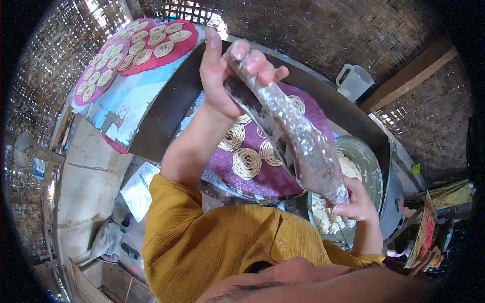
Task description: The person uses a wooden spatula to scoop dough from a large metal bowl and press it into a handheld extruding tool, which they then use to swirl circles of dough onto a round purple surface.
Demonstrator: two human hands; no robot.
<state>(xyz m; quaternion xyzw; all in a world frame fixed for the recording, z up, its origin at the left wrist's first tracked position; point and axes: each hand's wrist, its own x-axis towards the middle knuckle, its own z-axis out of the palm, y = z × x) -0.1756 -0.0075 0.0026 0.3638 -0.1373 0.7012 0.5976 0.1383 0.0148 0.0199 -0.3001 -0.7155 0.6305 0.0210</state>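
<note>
A long, dark two-part tool (303,140), apparently a wooden hand press, slants across the middle, smeared with white dough. My left hand (237,72) is wrapped around its upper end, with the thumb raised and floury fingers. My right hand (358,202) grips the lower end, above a metal pot (373,163). Pale dough (325,219) lies in that pot, partly covered by the tool and my right hand. Beneath the tool is a round purple mat (284,183) bearing several coiled noodle nests (247,163); the tool and my left arm hide some of it.
Pink round mats (166,62) with several more nests rest on a blue-and-white sheet (125,110) at the left. A clear plastic jug (354,82) stands near the woven bamboo wall (303,26). A printed white bag (140,189) lies at left, and a large metal vessel (392,206) stands right.
</note>
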